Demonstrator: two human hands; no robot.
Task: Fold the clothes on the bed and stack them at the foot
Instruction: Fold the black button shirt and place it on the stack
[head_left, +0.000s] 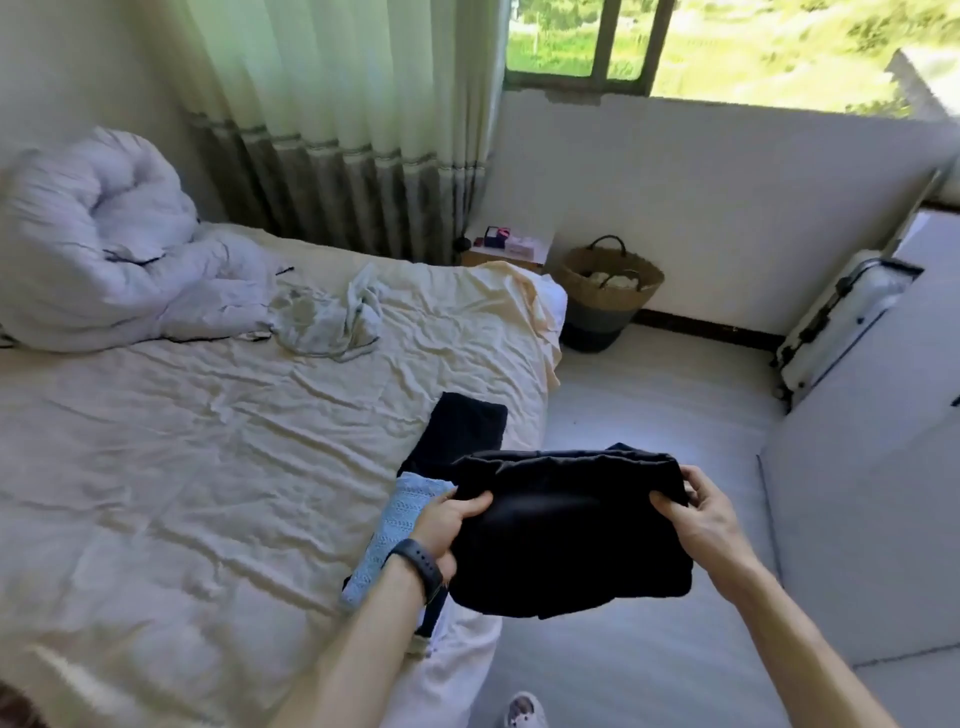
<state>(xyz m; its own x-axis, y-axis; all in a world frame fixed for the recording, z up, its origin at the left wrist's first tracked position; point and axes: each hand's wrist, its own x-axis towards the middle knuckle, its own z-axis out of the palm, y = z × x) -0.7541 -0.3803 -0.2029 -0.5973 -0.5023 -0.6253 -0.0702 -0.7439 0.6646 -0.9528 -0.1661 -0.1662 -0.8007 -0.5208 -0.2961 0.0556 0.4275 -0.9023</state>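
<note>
Stacking step: your left hand and right hand hold the folded black garment at lower centre, fingers pinching its upper corners. Next, lay it on the blue garment at the bed edge. Pale garment, upper centre, lies unfolded.

Bright window daylight, soft wide-angle blur

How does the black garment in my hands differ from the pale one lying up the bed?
The black garment is folded, the pale garment crumpled. The left hand and right hand hold the black garment up; the pale garment lies on the bed. Both are clothing.
</note>
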